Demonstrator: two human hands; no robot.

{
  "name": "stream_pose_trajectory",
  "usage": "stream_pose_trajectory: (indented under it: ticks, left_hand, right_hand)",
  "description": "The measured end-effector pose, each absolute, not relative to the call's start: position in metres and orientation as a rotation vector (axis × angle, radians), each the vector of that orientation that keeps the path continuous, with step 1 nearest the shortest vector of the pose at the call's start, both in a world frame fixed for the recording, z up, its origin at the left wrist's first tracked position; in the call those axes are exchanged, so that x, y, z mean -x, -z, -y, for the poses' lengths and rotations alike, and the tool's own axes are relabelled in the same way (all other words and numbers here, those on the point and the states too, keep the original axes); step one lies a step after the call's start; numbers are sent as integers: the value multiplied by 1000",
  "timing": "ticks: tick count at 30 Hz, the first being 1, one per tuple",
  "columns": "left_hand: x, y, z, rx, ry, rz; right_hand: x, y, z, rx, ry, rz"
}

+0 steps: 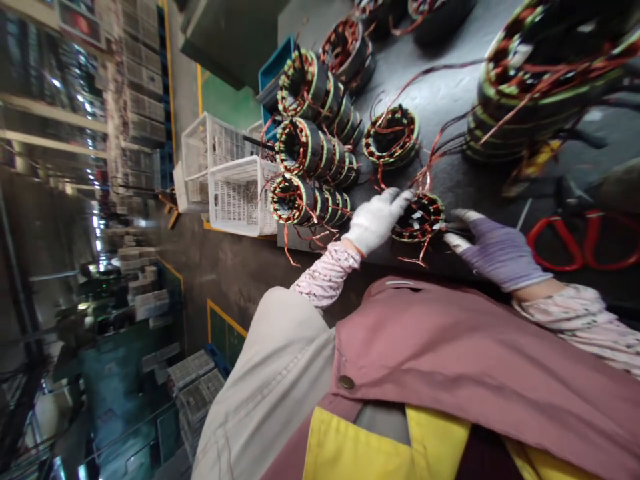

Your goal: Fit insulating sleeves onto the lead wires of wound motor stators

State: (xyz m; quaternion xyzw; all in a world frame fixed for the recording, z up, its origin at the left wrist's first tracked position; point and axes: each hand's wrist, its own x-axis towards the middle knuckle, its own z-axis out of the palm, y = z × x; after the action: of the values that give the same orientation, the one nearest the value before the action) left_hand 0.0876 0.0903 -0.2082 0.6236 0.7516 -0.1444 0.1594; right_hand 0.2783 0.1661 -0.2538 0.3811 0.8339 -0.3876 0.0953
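Note:
A small wound motor stator (419, 219), a ring of copper windings with green and black edging, lies near the table's front edge. Against its left rim rests my left hand (376, 219) in a white glove, fingers stretched along the upper left side; its thumb is hard to see. To the right, my right hand (500, 248) wears a purple glove with white fingertips. Its thumb and forefinger are apart, with dark leads running between them beside the ring. Behind, another single stator (391, 137) lies with reddish wires trailing from it.
Rows of stacked stators (320, 153) lie on their sides at the left. A tall stack of larger stators (530, 100) stands at the right, near red-handled scissors (555, 243). White plastic crates (235, 200) and a blue bin (275, 63) sit beyond the table's left edge.

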Motion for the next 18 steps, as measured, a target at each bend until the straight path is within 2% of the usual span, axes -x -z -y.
stream_pose_trajectory:
  ticks: [4, 9, 16, 18]
  left_hand:
    - [-107, 214, -104, -1919, 553, -1939]
    - [-113, 212, -137, -1616, 546, -1867]
    - [-110, 224, -115, -1320, -118, -1664]
    - [-108, 224, -104, -1255, -282, -1747]
  right_hand:
    - [-266, 239, -169, -1005, 939, -2394]
    - [-257, 226, -173, -952, 857, -2305]
    - [-259, 244, -171, -997, 943, -2333]
    - [-262, 251, -172, -1010, 1005, -2355]
